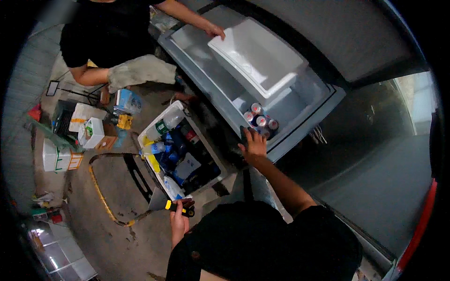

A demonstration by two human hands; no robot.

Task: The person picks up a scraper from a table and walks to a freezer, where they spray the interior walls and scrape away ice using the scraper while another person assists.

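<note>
Now, left hand closed round a tool, right hand spread, we seem to steady the tub; grabbing cans would need a squeeze.

A white box banded in green and orange, a blue pack and a yellow-and-black hoop are seen about the floor.

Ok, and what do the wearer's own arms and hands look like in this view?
The left hand and right hand both look ungloved. The right forearm is bare up to a black short sleeve, with no watch or band visible. Black clothing covers much of the left side, so I can't tell that sleeve's length.
</note>
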